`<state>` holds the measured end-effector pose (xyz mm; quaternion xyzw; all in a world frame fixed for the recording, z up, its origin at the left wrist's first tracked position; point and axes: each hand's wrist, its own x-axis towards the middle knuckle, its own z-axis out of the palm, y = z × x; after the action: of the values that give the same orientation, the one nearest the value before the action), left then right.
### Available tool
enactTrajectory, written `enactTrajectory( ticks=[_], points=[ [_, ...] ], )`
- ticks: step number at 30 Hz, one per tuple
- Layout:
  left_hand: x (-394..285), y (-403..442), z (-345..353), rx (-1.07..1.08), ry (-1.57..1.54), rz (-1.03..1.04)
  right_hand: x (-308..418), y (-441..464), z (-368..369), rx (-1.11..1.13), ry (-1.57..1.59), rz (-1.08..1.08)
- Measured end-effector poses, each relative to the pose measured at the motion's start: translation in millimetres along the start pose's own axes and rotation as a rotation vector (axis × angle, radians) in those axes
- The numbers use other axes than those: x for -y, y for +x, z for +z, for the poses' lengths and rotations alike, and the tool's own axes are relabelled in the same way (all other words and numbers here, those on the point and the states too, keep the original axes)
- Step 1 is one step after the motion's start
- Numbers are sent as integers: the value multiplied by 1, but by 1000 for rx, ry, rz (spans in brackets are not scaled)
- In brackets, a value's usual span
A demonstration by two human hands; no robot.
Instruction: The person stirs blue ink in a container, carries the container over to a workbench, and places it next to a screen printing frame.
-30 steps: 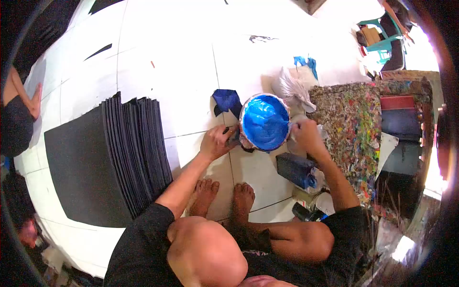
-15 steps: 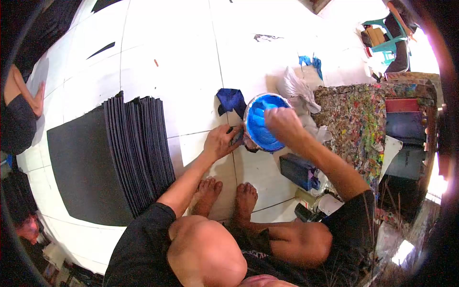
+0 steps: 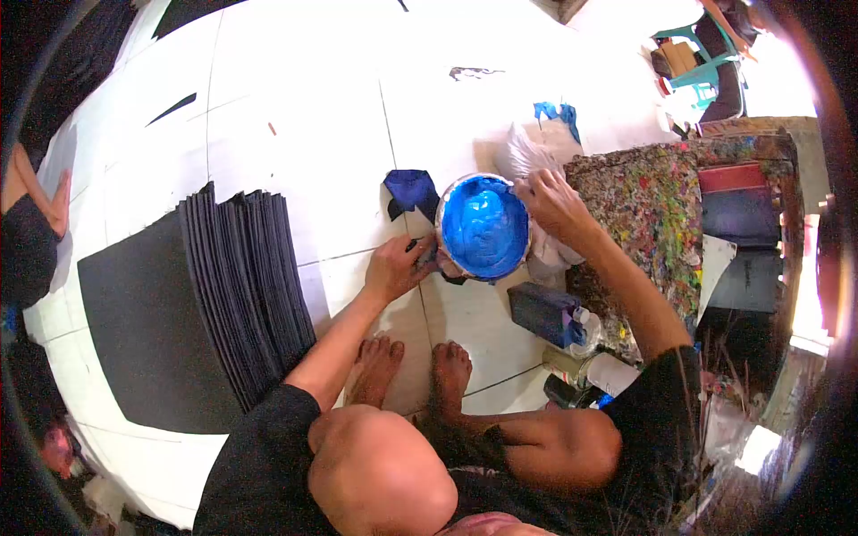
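Note:
A round tub of bright blue paint (image 3: 483, 227) stands on the white tiled floor in front of my feet. My left hand (image 3: 399, 266) is at the tub's left side, its fingers bent against the outer wall, with a small dark thing near the fingertips. At the upper right rim is my right hand (image 3: 550, 198), fingers curled together; whatever it holds is hidden. Behind the tub on the left lies a dark blue cloth (image 3: 411, 192). A dark block (image 3: 541, 313) sits just right of the tub, beside a clear plastic bottle (image 3: 585, 330).
Black sheets (image 3: 152, 330) are stacked at the left. A paint-crusted board (image 3: 635, 214) stands at the right, near a white crumpled bag (image 3: 523, 154) and cans (image 3: 608, 373). Another person's arm (image 3: 58, 201) shows at far left. A green chair (image 3: 702, 67) is at upper right.
My right hand moved from the tub's right side across over the paint, then back to its upper right rim. My left hand stayed at the tub's side. The view shifted slightly.

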<state>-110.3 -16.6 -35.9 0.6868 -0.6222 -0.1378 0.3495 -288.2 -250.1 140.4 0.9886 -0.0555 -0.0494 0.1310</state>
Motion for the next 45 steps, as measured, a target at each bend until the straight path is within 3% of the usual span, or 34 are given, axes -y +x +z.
enactTrajectory(
  ticks=[1,4,8,10,11,13,17,21,23,25,28,31,34,38,41,44,45],
  points=[
    [0,0,1,2,0,4,-3,-14,18,0,0,4],
    [4,-5,4,-46,-24,19,-10,-55,53,484,271,230],
    [5,-2,4,-31,-22,34,22,-66,28,656,537,288],
    [4,-2,3,-30,-18,61,29,-70,36,692,616,51],
    [3,-2,1,-1,1,42,39,-72,38,690,618,54],
    [1,-2,0,26,17,22,61,-77,39,527,990,355],
    [2,-2,2,-9,-10,0,99,-37,11,451,2038,1025],
    [1,-1,3,-65,-28,35,101,-28,19,292,2572,1208],
    [1,-1,3,-74,-27,42,93,-25,15,291,2574,1213],
    [2,-3,2,-84,-30,35,83,-25,0,336,2364,1170],
    [3,-2,-1,-58,-46,30,59,-23,-28,405,1606,1004],
    [2,-2,2,-37,-54,29,38,-29,-27,292,933,701],
    [8,-3,9,-37,-44,48,18,-56,6,306,500,478],
    [4,-5,3,-30,-44,23,32,-96,30,578,698,561],
    [3,-3,0,-24,-74,17,74,-91,11,633,1353,940],
    [5,-3,4,13,-41,4,107,-81,10,543,1815,1090],
    [4,-2,2,12,-35,0,109,-76,8,532,1889,1051]
  ],
)
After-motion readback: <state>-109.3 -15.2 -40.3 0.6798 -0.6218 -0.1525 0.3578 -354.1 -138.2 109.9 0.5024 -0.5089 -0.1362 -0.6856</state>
